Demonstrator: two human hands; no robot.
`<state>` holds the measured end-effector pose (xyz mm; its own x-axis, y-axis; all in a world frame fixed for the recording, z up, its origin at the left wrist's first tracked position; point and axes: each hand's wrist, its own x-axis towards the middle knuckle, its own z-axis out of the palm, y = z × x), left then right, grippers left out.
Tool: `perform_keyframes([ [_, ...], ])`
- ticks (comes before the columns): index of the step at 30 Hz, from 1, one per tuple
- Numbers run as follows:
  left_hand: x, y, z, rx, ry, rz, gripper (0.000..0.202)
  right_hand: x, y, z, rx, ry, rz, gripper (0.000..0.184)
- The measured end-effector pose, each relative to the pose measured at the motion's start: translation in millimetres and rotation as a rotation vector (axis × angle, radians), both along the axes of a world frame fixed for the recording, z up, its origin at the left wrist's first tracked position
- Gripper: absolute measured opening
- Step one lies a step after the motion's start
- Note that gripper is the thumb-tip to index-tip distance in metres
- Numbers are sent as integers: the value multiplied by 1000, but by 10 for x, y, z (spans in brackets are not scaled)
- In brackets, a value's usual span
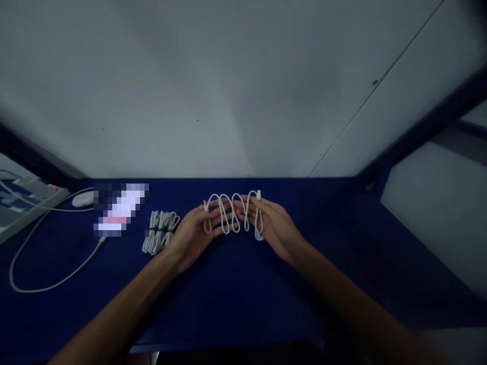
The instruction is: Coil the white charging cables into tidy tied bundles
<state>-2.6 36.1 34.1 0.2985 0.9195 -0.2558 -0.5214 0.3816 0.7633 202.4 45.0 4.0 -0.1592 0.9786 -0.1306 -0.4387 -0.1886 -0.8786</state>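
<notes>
A white charging cable (235,213) lies in zigzag loops across the fingers of both my hands, just above the blue tabletop. My left hand (198,228) pinches one plug end between thumb and fingers, with the loops resting along its fingertips. My right hand (276,223) has its thumb over the other plug end, where the loops bunch together. The fingertips of the two hands nearly meet behind the cable. Close to my left wrist lie bundled white cables (158,233), tied round the middle with black ties.
On the left, a pixelated phone-like slab (122,210) has a white cord (57,289) plugged into it. Behind it sits a white computer mouse (82,198). A white tray-like box (34,210) with cords stands at the left edge. A pale wall (213,91) rises behind the blue table (236,299).
</notes>
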Motion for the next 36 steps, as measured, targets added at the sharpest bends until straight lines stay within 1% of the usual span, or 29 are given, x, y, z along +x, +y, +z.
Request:
perform_keyframes([
  [3,21,2,2,-8,-21,-8,40,-18,-3,-2,7,14,-12,26],
  [7,12,31,-40,-32,-63,-61,48,-35,-14,8,17,25,-7,28],
  [10,-3,46,-69,-69,-94,-70,51,-42,-28,15,22,42,-9,28],
  [13,-8,45,-74,-95,-103,-71,44,-42,-38,23,15,29,-21,28],
  [17,2,29,-57,-76,-92,-83,33,-28,-38,40,20,19,-26,27],
  [21,-1,25,-54,-46,-96,-97,32,-19,-36,65,24,5,-18,28],
  [28,-31,40,-27,-93,-132,-96,48,21,-4,34,19,3,-43,27],
  [32,-26,31,-7,-107,-183,-100,51,34,4,37,13,14,-52,24],
  [36,-27,30,-16,-126,-192,-97,54,36,-1,74,-6,26,-49,22],
])
